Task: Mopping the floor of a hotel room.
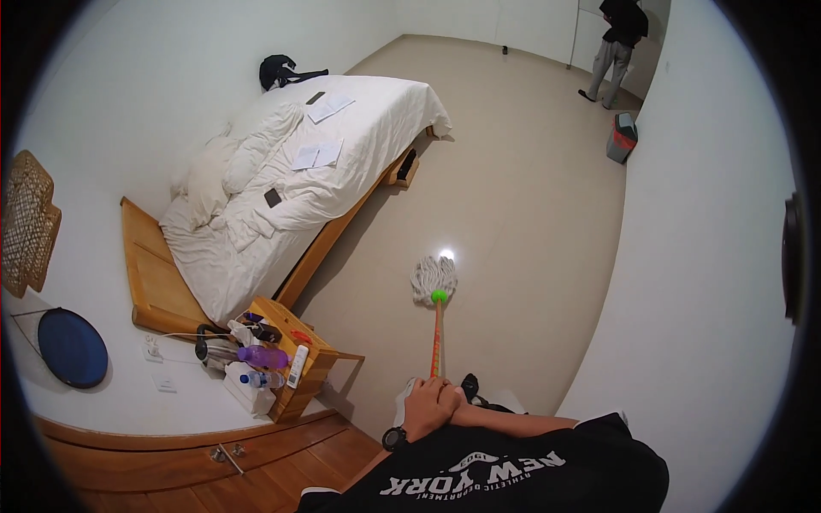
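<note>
A string mop with a grey-white head (434,279) and a bright green collar rests on the tiled floor ahead of me. Its orange patterned handle (437,338) runs back toward my body. At the near end of the handle, my left hand (422,408) is closed round it, a black watch (394,439) on that wrist. Close against it, partly overlapped, my right hand (448,398) is closed on the handle too. The handle's top end is hidden by my hands.
Left of the mop stands a bed (368,111) with white sheets, and an open drawer (405,169) juts from its side. A crowded nightstand (316,355) is nearer. A wall (684,256) runs along the right, with a bin (622,139) farther off. Another person (617,47) stands at the far right.
</note>
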Tool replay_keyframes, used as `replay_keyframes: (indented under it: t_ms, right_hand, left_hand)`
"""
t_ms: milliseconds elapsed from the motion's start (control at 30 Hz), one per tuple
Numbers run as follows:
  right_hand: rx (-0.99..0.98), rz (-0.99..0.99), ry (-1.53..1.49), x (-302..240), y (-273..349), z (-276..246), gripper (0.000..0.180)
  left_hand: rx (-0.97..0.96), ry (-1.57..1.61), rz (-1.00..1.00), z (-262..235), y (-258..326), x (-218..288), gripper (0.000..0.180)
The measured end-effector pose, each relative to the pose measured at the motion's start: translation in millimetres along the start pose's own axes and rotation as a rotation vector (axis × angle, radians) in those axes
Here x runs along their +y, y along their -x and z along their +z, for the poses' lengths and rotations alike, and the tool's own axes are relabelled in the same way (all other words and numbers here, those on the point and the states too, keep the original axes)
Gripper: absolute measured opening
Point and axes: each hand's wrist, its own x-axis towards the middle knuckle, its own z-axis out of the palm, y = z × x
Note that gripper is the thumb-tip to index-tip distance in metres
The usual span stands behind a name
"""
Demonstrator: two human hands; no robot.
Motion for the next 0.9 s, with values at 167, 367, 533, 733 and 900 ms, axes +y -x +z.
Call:
replay_keyframes:
  t_ms: [167,367,533,733,900]
  right_hand:
    - [-0.127,0.079,0.203,19.7,-6.4,29.1,0.026]
    - [-0.027,0.000,-0.067,27.6,-2.3,10.6,0.024]
    - [-0.143,-0.086,0.394,55.5,35.1,65.8,0.030]
    - [-0.161,0.035,0.316,-17.5,67.0,20.2,0.028]
    - [-0.177,-0.011,0.178,11.1,73.8,54.2,0.023]
  left_hand:
    - [0.034,0.051,-0.016,47.7,-9.5,-56.4,0.029]
    - [0.091,0.070,-0.057,87.8,-17.9,-85.4,0.027]
    - [0.133,0.113,0.101,32.1,31.1,-7.9,0.031]
    - [0.183,0.136,0.067,48.3,77.9,-21.8,0.032]
    - [0.200,0.204,-0.005,82.0,96.1,-66.6,0.027]
